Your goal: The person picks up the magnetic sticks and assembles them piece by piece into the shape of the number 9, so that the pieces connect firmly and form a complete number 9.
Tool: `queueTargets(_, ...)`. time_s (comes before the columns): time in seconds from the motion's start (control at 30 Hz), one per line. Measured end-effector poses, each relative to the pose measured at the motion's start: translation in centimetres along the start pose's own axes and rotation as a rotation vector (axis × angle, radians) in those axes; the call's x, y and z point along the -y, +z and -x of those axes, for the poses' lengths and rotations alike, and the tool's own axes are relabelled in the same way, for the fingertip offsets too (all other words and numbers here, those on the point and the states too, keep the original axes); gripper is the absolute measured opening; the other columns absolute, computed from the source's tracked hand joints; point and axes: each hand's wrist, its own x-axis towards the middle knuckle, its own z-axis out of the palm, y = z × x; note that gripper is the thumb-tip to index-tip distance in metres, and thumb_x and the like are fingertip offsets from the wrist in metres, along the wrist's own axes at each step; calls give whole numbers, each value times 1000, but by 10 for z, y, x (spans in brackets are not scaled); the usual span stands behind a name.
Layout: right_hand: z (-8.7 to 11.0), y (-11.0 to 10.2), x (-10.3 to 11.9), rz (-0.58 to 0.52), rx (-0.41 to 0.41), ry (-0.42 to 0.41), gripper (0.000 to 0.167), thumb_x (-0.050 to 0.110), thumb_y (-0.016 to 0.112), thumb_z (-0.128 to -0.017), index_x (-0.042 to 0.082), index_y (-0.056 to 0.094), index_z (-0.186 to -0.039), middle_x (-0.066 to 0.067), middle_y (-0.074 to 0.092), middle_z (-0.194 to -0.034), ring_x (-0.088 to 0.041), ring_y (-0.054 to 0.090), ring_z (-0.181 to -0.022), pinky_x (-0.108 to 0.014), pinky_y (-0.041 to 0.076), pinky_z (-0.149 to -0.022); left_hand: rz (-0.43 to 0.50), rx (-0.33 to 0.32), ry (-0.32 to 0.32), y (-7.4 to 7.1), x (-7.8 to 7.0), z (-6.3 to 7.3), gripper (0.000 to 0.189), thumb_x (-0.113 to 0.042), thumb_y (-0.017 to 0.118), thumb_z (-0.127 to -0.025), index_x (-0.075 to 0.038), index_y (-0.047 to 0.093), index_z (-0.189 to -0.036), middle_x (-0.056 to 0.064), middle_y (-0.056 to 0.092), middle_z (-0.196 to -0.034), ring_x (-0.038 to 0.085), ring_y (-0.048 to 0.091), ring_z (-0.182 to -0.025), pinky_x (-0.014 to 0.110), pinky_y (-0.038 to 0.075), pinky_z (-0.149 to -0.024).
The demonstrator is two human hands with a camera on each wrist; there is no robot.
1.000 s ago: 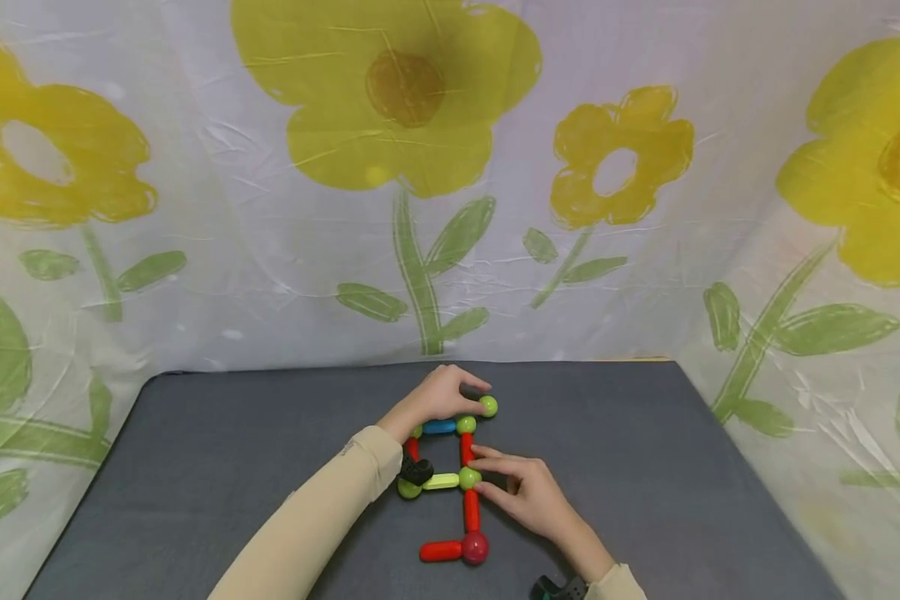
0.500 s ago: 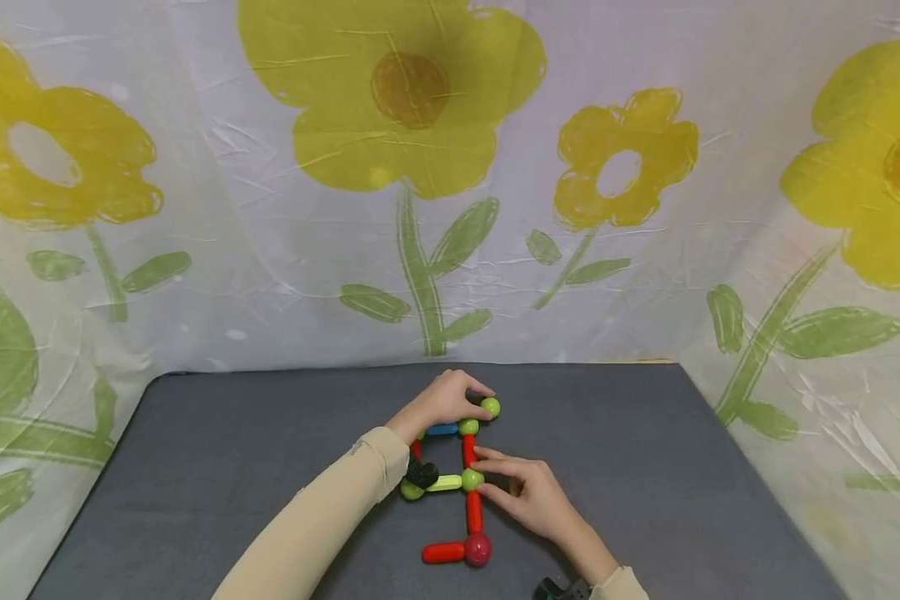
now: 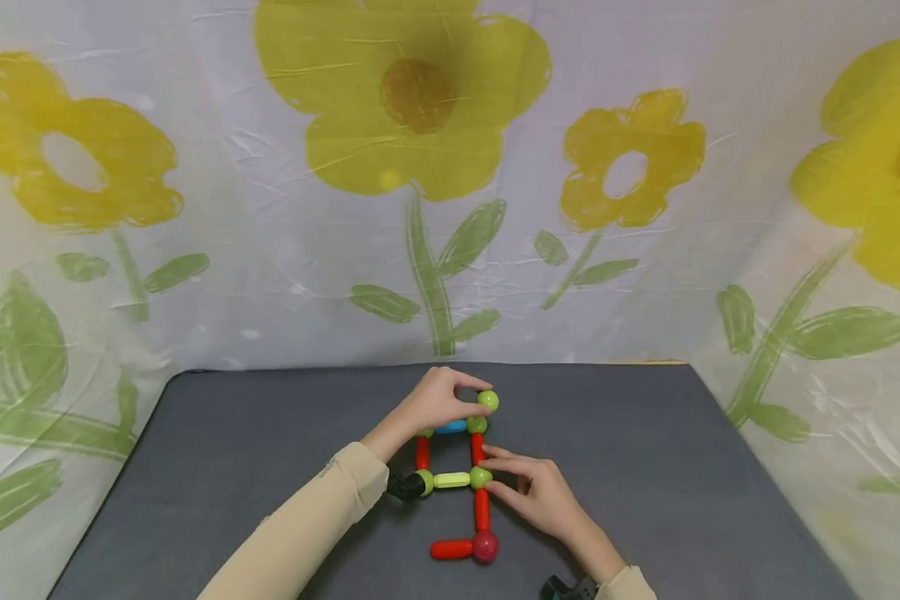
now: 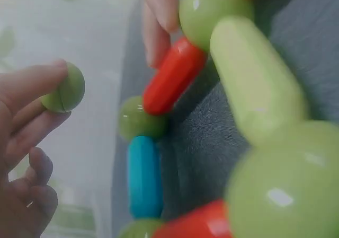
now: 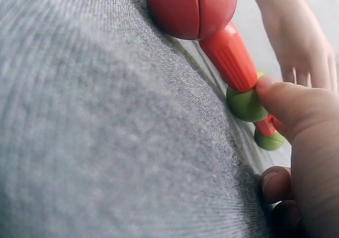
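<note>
In the head view my left hand (image 3: 440, 397) pinches a loose light-green ball (image 3: 488, 402) between thumb and fingers. That ball hangs just above the frame's far-right green ball (image 3: 477, 424); the left wrist view shows the pinched ball (image 4: 66, 89) apart from the frame. Thumb and fingers of my right hand (image 3: 532, 492) grip the near-right green ball (image 3: 481, 477). The frame also has a blue rod (image 3: 451, 427), red rods (image 3: 423, 452) and a pale yellow-green rod (image 3: 452, 480). A red rod (image 3: 482, 509) runs from the gripped ball to a dark red ball (image 3: 485, 547).
Another red rod (image 3: 452, 549) points left from the dark red ball. Everything lies on a dark grey cloth-covered table (image 3: 217, 483). Behind stands a pale curtain (image 3: 307, 250) printed with yellow flowers. My left wrist camera (image 3: 407, 487) partly covers the near-left green ball.
My left hand has raised the loose ball slightly and brought it left, closer over the far-right ball. The left wrist has shifted left, uncovering more of the frame. My right hand keeps its grip.
</note>
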Motion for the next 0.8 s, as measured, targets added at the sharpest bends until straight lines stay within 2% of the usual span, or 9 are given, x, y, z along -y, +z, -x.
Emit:
queueTargets(0.1, 0, 1, 1, 6, 6, 5, 30, 23, 81, -97, 18, 80, -126, -7, 70, -140, 7, 36, -46, -19, 43, -47, 11, -55, -5, -8, -1, 28, 40, -34, 85, -93, -17, 79, -129, -5, 36, -48, 10, 27, -44, 24, 27, -46)
queueTargets(0.2, 0, 0, 2, 12, 11, 11, 30, 24, 81, -97, 19, 80, -127, -7, 70, -141, 6, 38, -47, -20, 43, -48, 29, -95, -22, -15, -2, 59, 38, -33, 86, -92, -21, 80, -127, -3, 44, -54, 10, 34, -48, 24, 31, -47)
queueTargets(0.27, -1, -2, 3, 13, 9, 13, 30, 22, 81, -96, 19, 80, -126, -7, 69, -141, 5, 38, -47, -20, 43, -48, 42, -116, -24, -16, -2, 78, 37, -33, 86, -91, -22, 80, -126, -3, 59, -66, 10, 39, -52, 25, 33, -49)
queueTargets(0.4, 1, -2, 5, 11, 0, 25, 31, 19, 83, -95, 19, 80, -126, -6, 69, -142, 4, 38, -48, -20, 42, -48, 62, -130, -55, -15, -4, 114, 38, -35, 88, -90, -22, 81, -125, -1, 62, -76, 9, 42, -58, 24, 35, -52)
queueTargets(0.5, 0, -5, 5, 11, 8, 38, 32, 19, 82, -95, 20, 79, -127, -6, 69, -142, 4, 39, -48, -20, 43, -48, 73, -133, -72, -10, -4, 135, 39, -35, 89, -88, -21, 82, -124, -6, 65, -81, 8, 44, -64, 23, 37, -57)
queueTargets(0.67, 1, -4, 7, 13, 17, 76, 31, 23, 82, -96, 22, 80, -127, -2, 69, -142, 4, 40, -49, -20, 44, -49, 99, -109, -65, 4, 1, 165, 37, -34, 90, -87, -20, 83, -120, -10, 78, -109, 9, 53, -74, 23, 44, -64)
queueTargets(0.8, 1, -3, 8, 15, 11, 90, 30, 23, 82, -95, 23, 80, -126, -1, 70, -141, 4, 39, -50, -20, 43, -48, 126, -52, -76, 15, 6, 181, 38, -36, 89, -88, -18, 83, -120, -10, 78, -111, 6, 52, -73, 21, 44, -64)
